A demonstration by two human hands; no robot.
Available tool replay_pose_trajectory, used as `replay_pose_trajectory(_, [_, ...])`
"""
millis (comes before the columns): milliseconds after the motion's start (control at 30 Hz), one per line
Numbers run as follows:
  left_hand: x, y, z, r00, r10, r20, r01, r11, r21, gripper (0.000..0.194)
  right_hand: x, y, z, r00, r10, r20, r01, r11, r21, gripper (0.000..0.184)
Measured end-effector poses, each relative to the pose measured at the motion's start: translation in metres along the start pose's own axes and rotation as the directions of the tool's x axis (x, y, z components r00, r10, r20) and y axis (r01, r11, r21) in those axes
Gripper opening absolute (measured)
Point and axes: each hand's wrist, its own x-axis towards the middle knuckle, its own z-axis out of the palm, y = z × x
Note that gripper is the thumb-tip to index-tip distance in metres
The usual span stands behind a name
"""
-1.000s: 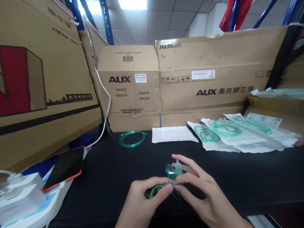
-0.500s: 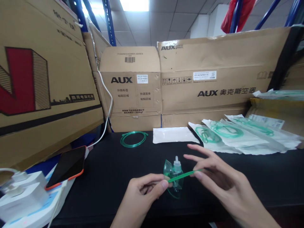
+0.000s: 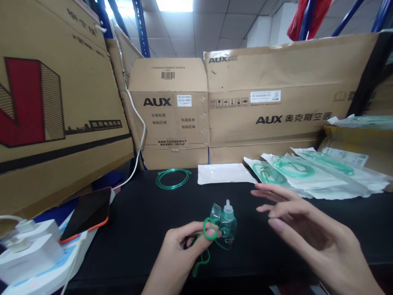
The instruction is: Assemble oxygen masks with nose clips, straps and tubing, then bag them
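My left hand [image 3: 190,241] pinches the near-left edge of a clear green oxygen mask [image 3: 229,229], which has a whitish nozzle pointing up. A green elastic strap [image 3: 205,259] loops over the left fingers and dangles below them. To the right of the mask, apart from it, my right hand [image 3: 303,225] hovers with its fingers spread and nothing in them. A coiled green tube [image 3: 173,180] lies farther back on the black tabletop [image 3: 138,246].
Behind the mask lies a flat white pouch [image 3: 225,174]; several pouches with green tubing [image 3: 296,167] lie at right. A phone [image 3: 87,215] rests on a white power strip [image 3: 58,262] at left. Cardboard boxes [image 3: 172,123] wall off the back.
Both hands were together at the mask; then the right hand stretched the green strap rightward. Now it has let go and moved away to the right, and the strap has sprung back to the left hand.
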Motion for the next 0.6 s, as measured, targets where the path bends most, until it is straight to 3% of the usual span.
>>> replay_pose_trajectory(100, [-0.001, -0.001, -0.001, 0.999, 0.038, 0.006, -0.038, 0.999, 0.027, 0.035, -0.001, 0.007, 0.009, 0.995, 0.086, 0.045, -0.089, 0.995, 0.054, 0.012])
replay_pose_trajectory(200, [-0.002, 0.002, 0.001, 0.993, 0.114, 0.018, -0.114, 0.992, 0.052, 0.030, -0.006, 0.019, 0.031, 0.947, 0.220, 0.235, -0.255, 0.958, 0.130, 0.029])
replay_pose_trajectory(300, [-0.004, 0.006, 0.004, 0.982, 0.181, 0.050, -0.185, 0.978, 0.100, 0.023, -0.011, 0.027, 0.051, 0.904, 0.242, 0.354, -0.326, 0.923, 0.203, 0.029])
replay_pose_trajectory(367, [-0.004, 0.008, 0.005, 0.983, 0.170, 0.067, -0.177, 0.976, 0.126, 0.023, -0.009, 0.029, 0.055, 0.909, 0.252, 0.332, -0.340, 0.908, 0.244, 0.028])
replay_pose_trajectory(467, [-0.004, 0.006, -0.002, 0.984, 0.141, 0.110, -0.158, 0.972, 0.171, 0.023, 0.000, 0.028, 0.044, 0.924, 0.298, 0.240, -0.357, 0.897, 0.261, 0.034])
replay_pose_trajectory(600, [-0.004, 0.002, -0.027, 0.945, 0.327, 0.024, -0.303, 0.840, 0.451, 0.016, 0.013, 0.031, 0.013, 0.950, 0.312, 0.025, -0.311, 0.933, 0.180, 0.043])
